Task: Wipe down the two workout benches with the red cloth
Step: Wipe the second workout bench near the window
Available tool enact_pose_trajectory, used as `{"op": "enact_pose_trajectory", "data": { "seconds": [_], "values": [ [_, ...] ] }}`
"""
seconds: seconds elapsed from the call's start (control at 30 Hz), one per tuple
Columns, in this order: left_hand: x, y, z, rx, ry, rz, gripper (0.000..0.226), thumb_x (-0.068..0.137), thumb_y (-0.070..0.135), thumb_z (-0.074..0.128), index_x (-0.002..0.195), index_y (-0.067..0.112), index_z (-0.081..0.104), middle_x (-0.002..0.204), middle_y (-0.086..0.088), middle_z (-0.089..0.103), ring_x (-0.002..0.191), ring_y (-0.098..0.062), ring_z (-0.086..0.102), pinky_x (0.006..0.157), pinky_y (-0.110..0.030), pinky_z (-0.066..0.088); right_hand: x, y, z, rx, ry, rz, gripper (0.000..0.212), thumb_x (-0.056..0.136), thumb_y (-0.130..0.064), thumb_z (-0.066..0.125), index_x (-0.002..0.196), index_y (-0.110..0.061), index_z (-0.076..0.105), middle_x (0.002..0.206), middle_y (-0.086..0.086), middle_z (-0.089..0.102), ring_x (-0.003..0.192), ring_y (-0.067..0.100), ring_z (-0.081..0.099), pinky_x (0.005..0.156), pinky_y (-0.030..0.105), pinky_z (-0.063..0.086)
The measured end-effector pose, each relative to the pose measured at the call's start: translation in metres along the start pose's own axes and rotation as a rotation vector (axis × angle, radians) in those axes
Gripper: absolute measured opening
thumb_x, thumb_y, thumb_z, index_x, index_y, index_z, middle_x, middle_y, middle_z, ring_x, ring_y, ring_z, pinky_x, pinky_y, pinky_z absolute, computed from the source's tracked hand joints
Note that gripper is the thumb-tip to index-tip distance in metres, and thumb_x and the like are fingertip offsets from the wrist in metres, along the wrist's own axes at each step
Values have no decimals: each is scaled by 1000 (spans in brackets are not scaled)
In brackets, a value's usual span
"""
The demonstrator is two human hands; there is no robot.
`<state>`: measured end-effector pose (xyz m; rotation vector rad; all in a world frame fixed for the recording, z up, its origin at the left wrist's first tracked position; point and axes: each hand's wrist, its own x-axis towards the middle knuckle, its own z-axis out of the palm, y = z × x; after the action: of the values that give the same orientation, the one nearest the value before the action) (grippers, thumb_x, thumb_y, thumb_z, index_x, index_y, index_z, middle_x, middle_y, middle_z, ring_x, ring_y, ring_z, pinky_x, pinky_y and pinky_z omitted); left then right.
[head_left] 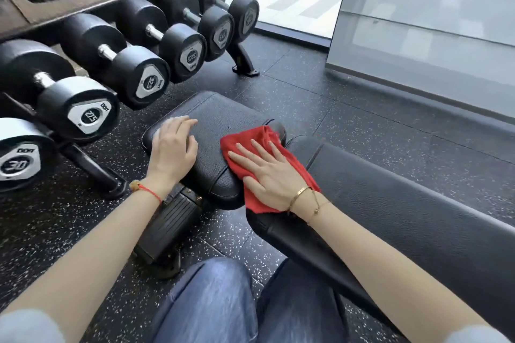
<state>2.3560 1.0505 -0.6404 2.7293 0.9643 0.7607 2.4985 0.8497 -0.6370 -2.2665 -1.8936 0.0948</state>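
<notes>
Head view, right hand flat on red cloth, left hand spread on bench, dumbbells beside

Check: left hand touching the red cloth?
Apart. Head view shows bare black seat pad between the left hand and the red cloth.

Benches: one bench in view, made of two black pads, a seat pad and a long back pad
Cloths: one red cloth
Hands: two, left hand and right hand
Dumbbells, lower rack row: six, the nearest marked 30
Dumbbells, upper row: partly cut off, count unclear
Bracelets: one red string on the left wrist, two thin gold ones on the right
</notes>
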Motion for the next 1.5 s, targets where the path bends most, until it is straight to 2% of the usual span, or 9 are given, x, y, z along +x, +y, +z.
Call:
{"op": "enact_pose_trajectory", "data": {
  "seconds": [0.1, 0.27, 0.37, 0.6, 0.83, 0.93, 1.1, 1.37, 1.5],
  "values": [
    [19, -16, 0, 27, -5, 3, 37, 92, 11, 55, 129, 10, 60, 135, -10, 57, 130, -30, 47, 111, -46, 36, 0, 5, 4, 34, -19, -116, 59, 95, -37, 32, 152, -41, 17, 161, -16, 13, 151, 14, 1, 122, 42, -6],
    [31, -31, 6, 16, -49, 1, 35, 93, 14, 54, 128, 13, 61, 134, -7, 58, 130, -27, 47, 111, -46, 34, 55, 19, 4, 89, 37, 226, 55, 98, -39, 35, 151, -42, 20, 161, -16, 12, 151, 18, 0, 121, 45, -5],
    [35, -38, 9, -11, -66, 6, 34, 94, 17, 52, 126, 12, 62, 133, -7, 59, 128, -28, 49, 109, -46, 37, 90, 11, 4, 21, 49, 313, 55, 98, -41, 34, 151, -39, 22, 162, -12, 14, 151, 21, 1, 120, 48, -4],
    [38, -48, 23, -76, -16, -41, 35, 88, 24, 48, 119, 19, 62, 128, -1, 59, 123, -24, 49, 106, -45, 36, 53, -18, 15, 30, 51, 73, 61, 89, -45, 30, 150, -42, 22, 160, -15, 17, 151, 18, 4, 121, 46, -4],
    [39, -52, 29, -115, 27, -53, 36, 85, 23, 44, 116, 23, 63, 125, 6, 59, 120, -20, 48, 103, -42, 34, 128, 12, 3, -21, 54, 436, 57, 97, -42, 35, 152, -37, 21, 162, -10, 13, 151, 22, 4, 120, 49, -3],
    [39, -54, 29, -109, 42, -53, 37, 85, 23, 44, 116, 24, 63, 125, 6, 60, 121, -19, 49, 102, -41, 34, 139, -3, 4, -53, 23, 382, 58, 97, -42, 33, 153, -37, 18, 163, -8, 11, 151, 23, 2, 120, 51, -3],
    [39, -54, 30, -109, 45, -55, 37, 85, 22, 46, 117, 23, 64, 125, 5, 61, 122, -21, 50, 104, -42, 35, 83, -38, 16, -23, 15, 88, 63, 90, -46, 28, 152, -41, 18, 161, -13, 14, 151, 20, 5, 121, 49, -2],
    [39, -54, 26, -118, 30, -53, 39, 85, 24, 44, 118, 23, 64, 127, 5, 60, 123, -21, 49, 106, -44, 35, 145, 5, 3, -28, 16, 440, 57, 97, -42, 33, 152, -38, 17, 163, -9, 10, 151, 23, 2, 121, 48, -4],
    [39, -52, 25, -119, 34, -60, 38, 85, 23, 44, 117, 23, 65, 127, 5, 60, 123, -21, 50, 106, -45, 36, 142, -28, 11, -51, 20, 317, 59, 96, -42, 33, 153, -39, 15, 163, -8, 9, 151, 23, 1, 120, 50, -5]
  ]
}}
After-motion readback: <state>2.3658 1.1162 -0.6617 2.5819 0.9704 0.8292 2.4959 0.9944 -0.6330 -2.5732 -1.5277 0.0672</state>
